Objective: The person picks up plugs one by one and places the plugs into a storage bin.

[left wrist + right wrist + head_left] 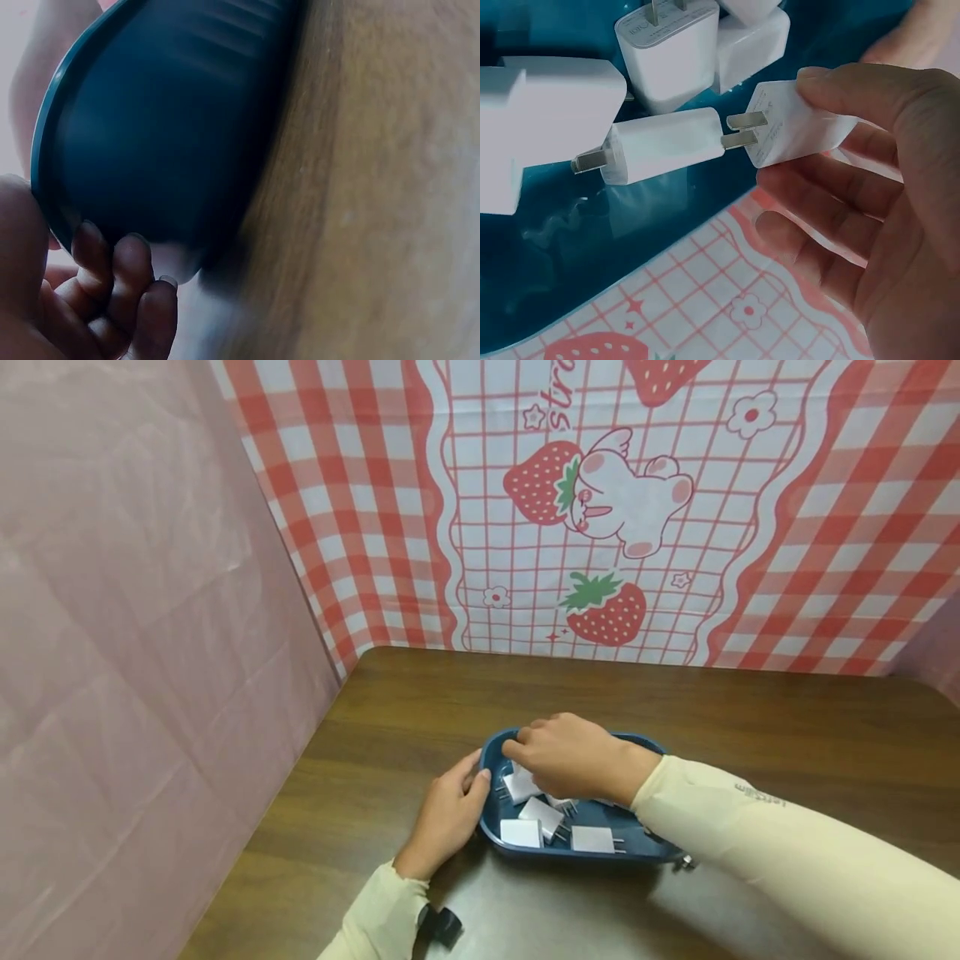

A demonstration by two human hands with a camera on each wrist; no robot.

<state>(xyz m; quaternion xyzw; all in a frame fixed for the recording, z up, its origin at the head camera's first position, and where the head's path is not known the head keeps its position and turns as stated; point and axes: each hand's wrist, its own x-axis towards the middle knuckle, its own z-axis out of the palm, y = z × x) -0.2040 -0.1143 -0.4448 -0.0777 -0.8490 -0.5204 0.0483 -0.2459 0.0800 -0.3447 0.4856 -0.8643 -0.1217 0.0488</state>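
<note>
A dark blue tray [495, 842] holding several white charger plugs sits on the wooden table. At its left end my left hand [447, 814] grips the rim, thumb on top and fingers against the outer wall [157, 127]. My right hand [573, 758] reaches into the tray from the right. In the right wrist view, its thumb and fingers pinch a white charger plug [791, 124] with two flat metal prongs. Those prongs point toward another charger [667, 145] lying beside it. Another charger [667, 56] stands with its prongs up. My right hand and forearm hide part of the tray in the head view.
Wooden table surface [360, 802] surrounds the tray. Behind the table hangs a red-and-white checked cloth [360, 510] with strawberries, and a pale pink cloth [135, 652] hangs at the left. A black wrist device [442, 927] sits by my left sleeve.
</note>
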